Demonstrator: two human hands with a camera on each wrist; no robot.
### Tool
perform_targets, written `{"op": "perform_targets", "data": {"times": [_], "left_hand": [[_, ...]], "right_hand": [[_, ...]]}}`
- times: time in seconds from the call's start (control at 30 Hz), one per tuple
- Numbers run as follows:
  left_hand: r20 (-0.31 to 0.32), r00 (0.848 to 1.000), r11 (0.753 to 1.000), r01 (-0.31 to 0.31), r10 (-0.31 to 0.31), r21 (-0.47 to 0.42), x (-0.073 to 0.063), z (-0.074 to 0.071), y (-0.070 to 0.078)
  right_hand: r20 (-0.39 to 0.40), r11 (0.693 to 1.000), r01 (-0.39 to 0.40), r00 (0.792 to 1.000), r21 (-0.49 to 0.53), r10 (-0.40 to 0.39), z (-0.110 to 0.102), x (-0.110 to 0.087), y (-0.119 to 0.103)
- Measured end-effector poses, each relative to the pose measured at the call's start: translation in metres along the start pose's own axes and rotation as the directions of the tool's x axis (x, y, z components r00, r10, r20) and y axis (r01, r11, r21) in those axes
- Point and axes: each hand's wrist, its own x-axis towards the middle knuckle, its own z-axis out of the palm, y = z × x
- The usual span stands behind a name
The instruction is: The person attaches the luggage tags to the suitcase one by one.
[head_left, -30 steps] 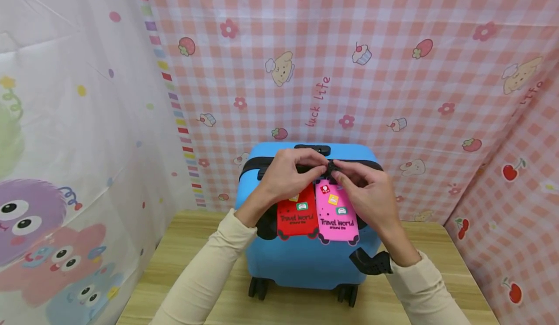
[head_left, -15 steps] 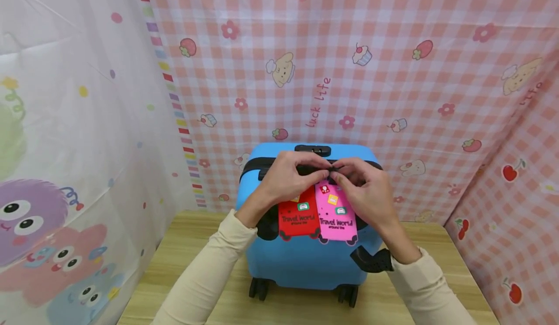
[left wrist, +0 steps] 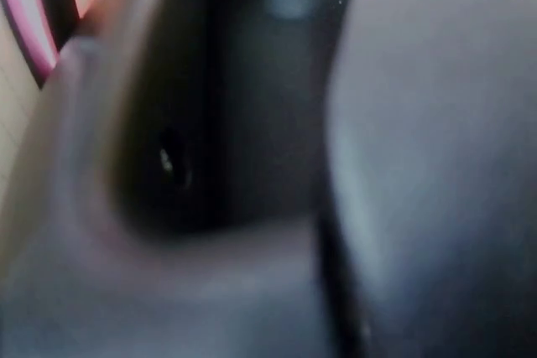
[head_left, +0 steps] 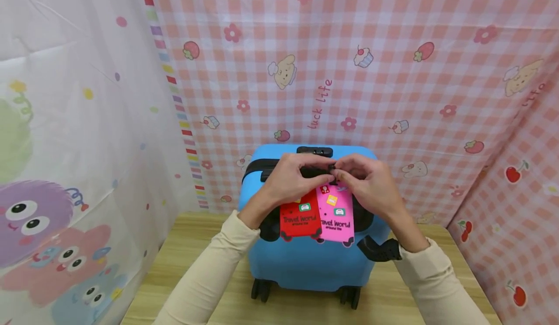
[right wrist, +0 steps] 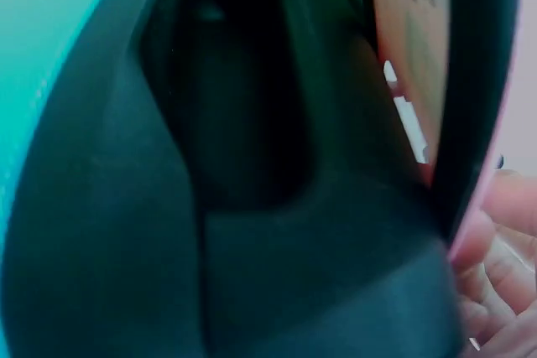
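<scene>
A pink luggage tag (head_left: 338, 211) and a red luggage tag (head_left: 300, 217) hang in front of a blue suitcase (head_left: 312, 267) in the head view, the red one overlapping the pink one's left edge. My left hand (head_left: 290, 182) and right hand (head_left: 373, 182) meet above the tags, thumbs and fingertips pinching a small black strap (head_left: 333, 169) at the pink tag's top. The fingertips partly cover the strap. From the right wrist, the back of a tag (right wrist: 407, 48) shows beside some fingers (right wrist: 508, 278). Dark suitcase parts (left wrist: 260, 123) fill the blurred left wrist view.
The suitcase stands on its black wheels on a wood-grain table (head_left: 192, 257). A black combination lock (head_left: 314, 151) sits on its top. A pink checked curtain (head_left: 371, 34) hangs close behind, and a white cartoon curtain (head_left: 87, 136) is at the left.
The pink tag has shifted left, so the red one now overlaps it. Both hands stay at the strap, their fingertips shifting slightly. The head view has tilted a little.
</scene>
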Motion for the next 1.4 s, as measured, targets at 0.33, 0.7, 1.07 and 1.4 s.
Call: {"op": "perform_targets", "data": {"times": [0.33, 0.7, 1.07, 1.4], "left_hand": [[-0.013, 0.998, 0.993, -0.052, 0.054, 0.109, 0.0, 0.002, 0.0], [0.015, 0.993, 0.951, -0.113, 0.113, 0.289, 0.0, 0.004, 0.004], [-0.003, 0.996, 0.935, -0.078, 0.085, 0.345, -0.002, 0.007, 0.008], [-0.012, 0.998, 0.904, -0.047, 0.057, 0.425, 0.0, 0.008, 0.013]], "right_hand": [[-0.016, 0.995, -0.025, 1.0, 0.098, 0.027, 0.0, -0.003, 0.006], [-0.007, 0.993, -0.002, 1.0, 0.122, 0.002, -0.002, -0.008, 0.004], [0.002, 0.99, 0.022, 1.0, 0.143, -0.023, -0.001, -0.007, 0.006], [-0.005, 0.975, 0.014, 1.0, 0.223, -0.014, 0.0, -0.007, 0.006]]}}
